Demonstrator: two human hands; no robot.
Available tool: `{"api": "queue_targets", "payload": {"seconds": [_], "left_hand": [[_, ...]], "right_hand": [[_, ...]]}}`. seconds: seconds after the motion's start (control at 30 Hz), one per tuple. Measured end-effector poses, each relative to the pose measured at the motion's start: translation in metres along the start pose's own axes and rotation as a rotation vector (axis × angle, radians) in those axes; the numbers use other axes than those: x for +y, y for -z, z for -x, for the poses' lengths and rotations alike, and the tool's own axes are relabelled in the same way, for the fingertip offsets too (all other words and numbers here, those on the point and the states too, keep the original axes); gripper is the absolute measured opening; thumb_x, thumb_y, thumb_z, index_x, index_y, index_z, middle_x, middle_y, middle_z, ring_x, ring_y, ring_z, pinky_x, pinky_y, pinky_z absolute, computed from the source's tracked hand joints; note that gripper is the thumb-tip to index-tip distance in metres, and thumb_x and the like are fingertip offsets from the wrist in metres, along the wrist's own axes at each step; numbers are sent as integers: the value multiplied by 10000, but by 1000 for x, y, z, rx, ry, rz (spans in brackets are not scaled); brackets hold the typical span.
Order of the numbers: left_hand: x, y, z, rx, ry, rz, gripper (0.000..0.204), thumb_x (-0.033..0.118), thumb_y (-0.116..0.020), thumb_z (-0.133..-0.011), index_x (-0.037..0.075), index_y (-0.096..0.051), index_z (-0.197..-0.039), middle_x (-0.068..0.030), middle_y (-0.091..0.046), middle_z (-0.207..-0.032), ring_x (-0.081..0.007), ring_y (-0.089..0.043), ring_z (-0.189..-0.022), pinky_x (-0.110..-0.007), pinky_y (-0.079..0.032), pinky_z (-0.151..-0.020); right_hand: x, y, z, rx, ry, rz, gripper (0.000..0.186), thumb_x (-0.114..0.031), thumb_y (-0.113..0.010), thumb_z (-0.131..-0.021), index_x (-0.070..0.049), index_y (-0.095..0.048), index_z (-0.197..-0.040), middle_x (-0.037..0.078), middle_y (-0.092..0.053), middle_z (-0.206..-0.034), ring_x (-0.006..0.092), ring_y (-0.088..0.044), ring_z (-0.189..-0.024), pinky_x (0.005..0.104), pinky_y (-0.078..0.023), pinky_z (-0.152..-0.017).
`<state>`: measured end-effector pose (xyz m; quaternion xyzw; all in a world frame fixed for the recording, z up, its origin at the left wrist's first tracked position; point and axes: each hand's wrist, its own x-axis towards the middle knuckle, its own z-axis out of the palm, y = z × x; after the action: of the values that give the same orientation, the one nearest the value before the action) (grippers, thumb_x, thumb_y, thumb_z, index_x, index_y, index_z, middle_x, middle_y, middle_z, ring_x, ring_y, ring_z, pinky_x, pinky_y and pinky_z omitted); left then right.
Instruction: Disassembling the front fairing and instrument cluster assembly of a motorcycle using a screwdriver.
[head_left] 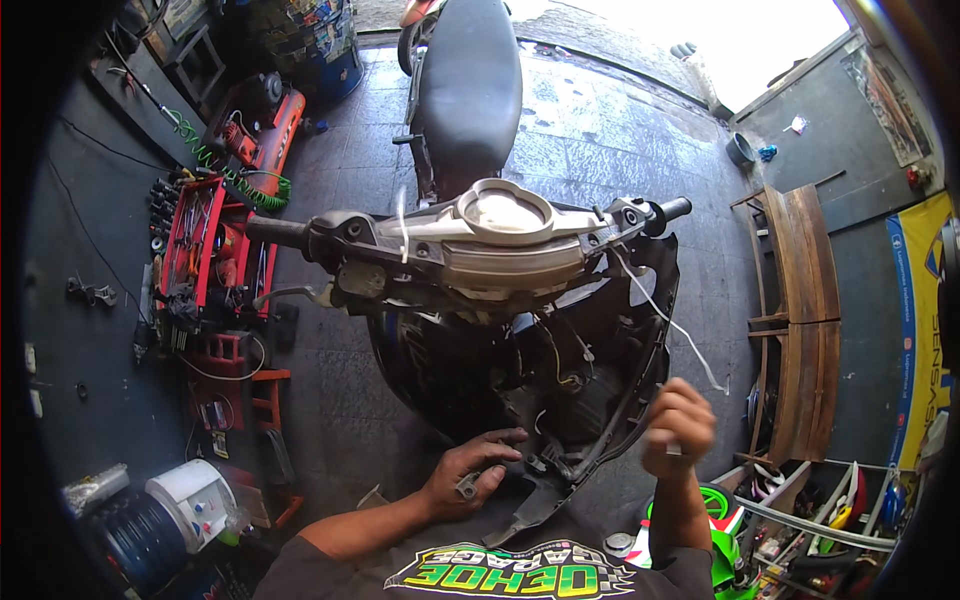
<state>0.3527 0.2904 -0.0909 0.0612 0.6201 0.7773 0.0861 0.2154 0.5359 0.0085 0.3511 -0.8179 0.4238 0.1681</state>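
Observation:
A motorbike with its front cover partly off stands facing me; its grey handlebar cover (515,250) spans the middle. Low before it, my left hand (470,470) is closed round a small metal tool with a round end (466,487), kind unclear, its fingers next to the black front panel (610,435). My right hand (680,430), raised at the right of that panel, is curled into a fist and slightly blurred. Something pale shows at its lower side, too small to name. Above this fist hangs the end of a white cable tie or strip (670,318).
On the left stand a red tool cabinet (205,240) and a red compressor (275,140) with a green coiled hose. A wooden bench (800,260) lines the right wall. Lower right, a rack (820,530) holds assorted parts beside a green wheel (718,500). Loose wires hang behind the panel.

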Motion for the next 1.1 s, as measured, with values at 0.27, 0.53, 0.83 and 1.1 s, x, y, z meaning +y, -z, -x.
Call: {"api": "queue_targets", "payload": {"seconds": [0.27,0.53,0.83,1.1], "left_hand": [[11,-41,9,362,89,-23,303,61,-522,-928,2,-596,-1216,-196,-617,-1317,-288,-587,-1248,-386,-422,-1092],[-3,-69,14,669,99,7,380,127,-517,-929,-21,-583,-1272,-155,-658,-1263,-215,-606,-1183,-340,-429,-1055],[22,-77,-3,624,144,-239,324,109,-586,-931,-54,-636,-1206,-156,-719,-1133,-178,-664,-1003,-297,-496,-949],[70,-89,-19,601,189,-229,291,151,-557,-942,-68,-673,-1093,-166,-735,-1078,-179,-675,-974,-301,-515,-919]], "right_hand": [[108,29,69,111,-1054,-492,371,-269,-532,-1047,-86,-555,-726,-25,-497,-647,44,-396,-554,241,-314,-503],[185,-53,50,300,-1068,-990,383,-346,-522,-1050,0,-678,-1103,16,-653,-907,93,-579,-757,223,-448,-664],[171,-51,20,356,-846,-851,537,-510,-416,-1057,-43,-664,-963,1,-592,-686,83,-559,-595,229,-437,-532],[158,-27,-9,292,-1146,-1022,483,-551,-473,-1022,-119,-590,-839,-8,-544,-644,103,-502,-486,259,-436,-447]]}}
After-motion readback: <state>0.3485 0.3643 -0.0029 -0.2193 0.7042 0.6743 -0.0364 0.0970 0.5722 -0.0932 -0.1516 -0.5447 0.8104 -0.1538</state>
